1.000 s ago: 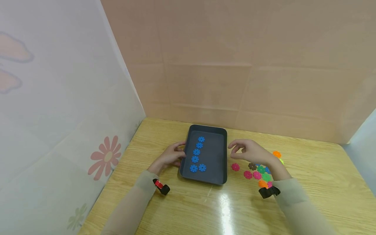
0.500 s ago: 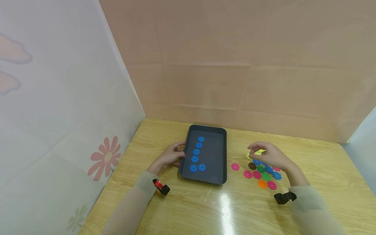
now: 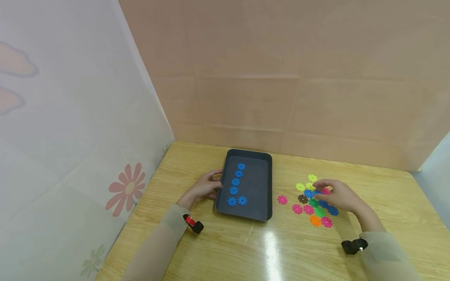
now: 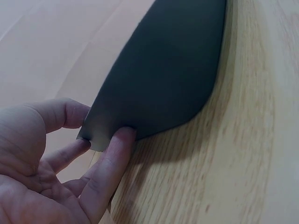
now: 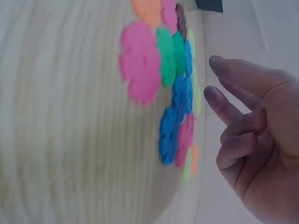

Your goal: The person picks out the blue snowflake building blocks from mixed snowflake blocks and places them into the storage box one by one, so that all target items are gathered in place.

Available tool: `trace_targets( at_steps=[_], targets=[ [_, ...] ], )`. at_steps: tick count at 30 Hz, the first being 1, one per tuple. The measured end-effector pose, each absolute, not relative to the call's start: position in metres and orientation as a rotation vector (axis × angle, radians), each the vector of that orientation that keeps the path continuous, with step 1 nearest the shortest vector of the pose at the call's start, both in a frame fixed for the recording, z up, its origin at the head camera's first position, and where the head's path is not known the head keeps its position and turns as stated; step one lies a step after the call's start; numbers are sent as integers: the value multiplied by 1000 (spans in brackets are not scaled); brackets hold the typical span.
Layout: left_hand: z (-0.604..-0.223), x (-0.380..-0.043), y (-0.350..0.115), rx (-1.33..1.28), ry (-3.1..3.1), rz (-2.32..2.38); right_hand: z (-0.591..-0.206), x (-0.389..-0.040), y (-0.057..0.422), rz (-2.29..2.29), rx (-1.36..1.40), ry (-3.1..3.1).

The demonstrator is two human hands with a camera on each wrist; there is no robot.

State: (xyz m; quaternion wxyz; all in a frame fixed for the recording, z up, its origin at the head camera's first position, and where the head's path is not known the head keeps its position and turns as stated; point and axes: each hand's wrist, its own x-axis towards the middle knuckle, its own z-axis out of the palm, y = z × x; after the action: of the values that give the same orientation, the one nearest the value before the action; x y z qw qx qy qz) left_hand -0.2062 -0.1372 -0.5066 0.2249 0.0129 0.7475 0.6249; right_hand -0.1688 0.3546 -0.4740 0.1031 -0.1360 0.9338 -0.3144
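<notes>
Left hand: it was placed at the tray's nine o'clock edge, the wall held in a narrow grip; no shift was seen there over the past second.
Tray: it was rested on the table, its twelve o'clock rim set near the backdrop, with more wood left towards six o'clock.
Blue discs in the tray: five were lined from twelve to seven o'clock, a sixth set just beside the lowest; the layout was left unchanged, and room was offered between line and right rim.
Lone pink disc: it was left between tray and cluster, near the tray's three o'clock rim.
Loose cluster: yellow discs were spread towards twelve o'clock, the brown disc towards nine, the orange disc towards six, loose blue discs between.
Right hand: it had been drawn from the tray's edge to the cluster within a second; thumb and forefinger were slightly parted, nothing seen held, contact unclear. Reaching among loose discs, rather than placing, was judged the step in hand.
</notes>
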Motion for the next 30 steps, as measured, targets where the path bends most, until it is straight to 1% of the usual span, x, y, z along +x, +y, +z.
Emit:
trace_targets(
  at_steps=[15, 23, 30],
  targets=[
    [-507, -206, -139, 44, 2047, 1731, -489, -170, 363, -799, -392, 2837],
    [-507, -206, -140, 32, 2056, 1733, -488, -173, 362, -761, -315, 2818],
    [-507, -207, -140, 44, 2053, 1726, -487, -176, 362, -789, -313, 2759]
  ],
)
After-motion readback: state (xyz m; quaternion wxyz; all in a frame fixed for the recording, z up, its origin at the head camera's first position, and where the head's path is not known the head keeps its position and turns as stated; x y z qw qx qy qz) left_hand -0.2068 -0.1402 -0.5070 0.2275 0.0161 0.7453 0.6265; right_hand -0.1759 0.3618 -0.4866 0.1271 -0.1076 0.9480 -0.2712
